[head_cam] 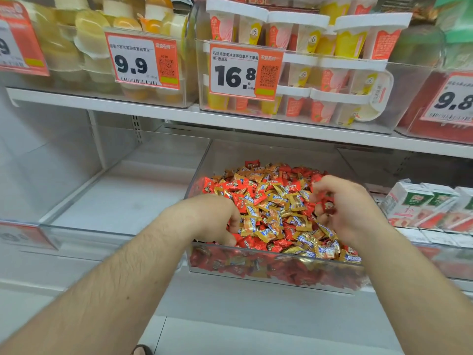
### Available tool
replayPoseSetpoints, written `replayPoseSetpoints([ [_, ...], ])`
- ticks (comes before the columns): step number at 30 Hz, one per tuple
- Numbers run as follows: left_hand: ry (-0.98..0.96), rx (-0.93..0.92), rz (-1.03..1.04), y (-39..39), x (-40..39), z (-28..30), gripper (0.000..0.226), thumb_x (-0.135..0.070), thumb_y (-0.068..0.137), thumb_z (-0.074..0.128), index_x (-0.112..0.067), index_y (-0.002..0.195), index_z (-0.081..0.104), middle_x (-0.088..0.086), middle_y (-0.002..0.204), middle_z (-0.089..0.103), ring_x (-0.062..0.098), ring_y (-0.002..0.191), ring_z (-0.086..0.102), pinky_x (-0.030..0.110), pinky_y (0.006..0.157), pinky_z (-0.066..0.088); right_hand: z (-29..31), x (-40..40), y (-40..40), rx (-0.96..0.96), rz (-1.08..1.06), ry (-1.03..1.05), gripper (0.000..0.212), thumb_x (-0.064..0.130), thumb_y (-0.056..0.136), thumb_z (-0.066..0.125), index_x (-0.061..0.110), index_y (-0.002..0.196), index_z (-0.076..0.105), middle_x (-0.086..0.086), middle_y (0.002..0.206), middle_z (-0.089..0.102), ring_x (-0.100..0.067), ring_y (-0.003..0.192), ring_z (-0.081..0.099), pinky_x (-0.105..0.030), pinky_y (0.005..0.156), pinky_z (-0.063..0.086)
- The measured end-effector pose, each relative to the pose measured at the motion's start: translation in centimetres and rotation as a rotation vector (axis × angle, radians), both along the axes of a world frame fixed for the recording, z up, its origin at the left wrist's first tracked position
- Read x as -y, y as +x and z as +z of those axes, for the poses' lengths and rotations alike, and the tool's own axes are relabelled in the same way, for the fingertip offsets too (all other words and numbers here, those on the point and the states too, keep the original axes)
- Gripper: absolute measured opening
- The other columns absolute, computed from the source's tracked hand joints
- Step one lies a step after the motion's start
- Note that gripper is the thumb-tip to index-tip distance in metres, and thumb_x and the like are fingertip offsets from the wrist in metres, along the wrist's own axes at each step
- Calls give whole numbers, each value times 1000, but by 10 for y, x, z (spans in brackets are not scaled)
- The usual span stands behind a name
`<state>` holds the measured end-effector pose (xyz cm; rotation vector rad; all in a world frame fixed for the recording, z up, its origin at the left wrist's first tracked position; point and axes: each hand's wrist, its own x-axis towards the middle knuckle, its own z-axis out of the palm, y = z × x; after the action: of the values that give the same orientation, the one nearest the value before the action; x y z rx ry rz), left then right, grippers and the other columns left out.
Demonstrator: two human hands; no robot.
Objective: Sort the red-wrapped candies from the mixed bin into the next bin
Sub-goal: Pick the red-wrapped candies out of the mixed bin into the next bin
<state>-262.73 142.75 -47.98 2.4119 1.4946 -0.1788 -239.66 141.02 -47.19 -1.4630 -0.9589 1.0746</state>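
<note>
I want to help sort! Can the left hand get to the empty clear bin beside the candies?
Probably yes. The left hand is at the mixed bin's left edge, and the clear bin next to it is open on top, with nothing between them.

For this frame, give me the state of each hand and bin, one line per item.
Left hand: fingers curled down into the candies, grip hidden.
Right hand: pinches a red candy above the pile.
Mixed bin: open-topped, heaped with red and gold candies.
Next bin: open-topped, no candies visible inside.
</note>
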Motion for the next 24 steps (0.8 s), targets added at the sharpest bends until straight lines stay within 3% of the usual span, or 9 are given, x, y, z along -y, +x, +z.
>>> replayPoseSetpoints([
  [3,80,156,48,-4,-1,1,12,-37,92,61,-29,85,56,-13,79,52,12,79,52,27,64,39,4,2,6,-423,5,-130,9,11,76,51,13,83,45,-5,61,54,-10,43,38,-16,36,26],
  [6,120,457,182,-9,0,5,16,-37,95,56,-25,86,52,-8,76,54,13,66,49,27,58,37,4,4,7,-465,27,-130,20,11,62,50,13,80,44,-4,58,53,-11,40,37,-15,36,25],
  [11,-77,1122,532,0,-3,4,21,-9,97,51,-15,80,39,10,90,67,17,63,55,23,50,39,0,1,5,-435,80,-136,23,5,83,40,7,93,60,-4,61,53,-12,42,38,-18,36,26],
  [13,-141,1228,562,6,-7,3,19,0,94,47,-14,84,39,14,95,68,18,63,59,24,49,42,-2,-1,4,-474,91,-149,25,2,81,39,8,93,60,-4,65,53,-12,45,39,-20,36,27],
  [14,-98,1173,550,8,-9,1,16,0,93,46,-15,89,39,13,95,67,18,62,57,25,49,42,-2,-3,4,-480,92,-144,25,1,77,40,8,92,59,-3,65,50,-12,46,39,-21,37,28],
  [17,256,625,399,10,-17,-5,27,-9,94,45,-28,113,42,1,91,60,16,56,50,28,48,38,3,-7,6,-425,66,-87,19,2,67,41,13,81,49,0,60,41,-14,47,37,-24,43,23],
  [19,392,390,365,12,-20,-5,36,-15,94,44,-30,127,42,1,90,61,18,63,54,30,52,39,6,-10,10,-302,27,-57,13,4,65,47,15,71,43,-1,59,38,-15,48,34,-26,47,20],
  [21,432,286,386,16,-23,-5,31,-30,96,48,-26,127,50,4,98,66,24,80,60,30,64,45,6,-13,16,-8,-32,-38,13,5,72,59,11,67,49,-5,58,38,-18,47,33,-28,48,22],
  [24,333,97,354,21,-30,-8,47,-56,87,62,-19,116,61,1,105,68,22,92,62,31,73,48,-2,-20,23,684,-66,-26,21,24,80,74,5,86,66,-9,66,57,-26,59,54,-32,55,40],
])
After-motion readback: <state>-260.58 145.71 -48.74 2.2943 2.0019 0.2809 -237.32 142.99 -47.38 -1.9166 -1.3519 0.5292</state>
